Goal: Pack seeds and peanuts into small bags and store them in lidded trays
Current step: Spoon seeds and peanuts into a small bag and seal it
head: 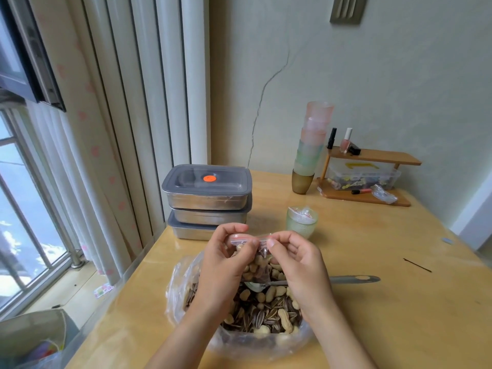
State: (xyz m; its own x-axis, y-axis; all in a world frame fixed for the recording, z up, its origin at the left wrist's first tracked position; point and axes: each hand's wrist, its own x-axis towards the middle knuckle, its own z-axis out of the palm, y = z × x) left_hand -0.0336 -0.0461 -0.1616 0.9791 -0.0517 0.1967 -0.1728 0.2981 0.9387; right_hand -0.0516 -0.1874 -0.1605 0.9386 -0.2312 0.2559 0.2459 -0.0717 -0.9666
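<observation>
Both hands are up at the seal. The left hand [226, 262] pinches the left end of the red zip strip and the right hand [298, 265] pinches the right end, fingers curled onto the plastic. The small bag [255, 266] hangs between them, well filled with nuts. It sits directly over the big open bag [183, 275] of seeds and peanuts [266, 312] at the near side of the table [386, 249]. A spoon [351, 279] lies with its bowl in the mix, handle pointing right. Far left, three lidded trays [207, 198] sit stacked with lids on. Just right of them, a green cup [302, 225] holds spare little bags.

Now the danger. The fill looks high, close under the strip. A shell caught in the track would likely leave the zip gaping, and the bag would leak later inside a tray. Squeeze hard with one end unsealed and nuts could pop out, though they would probably drop back into the big bag. If either pinch slips, the small bag tips. The top tray is closed too, so one hand must let go to open it.
</observation>
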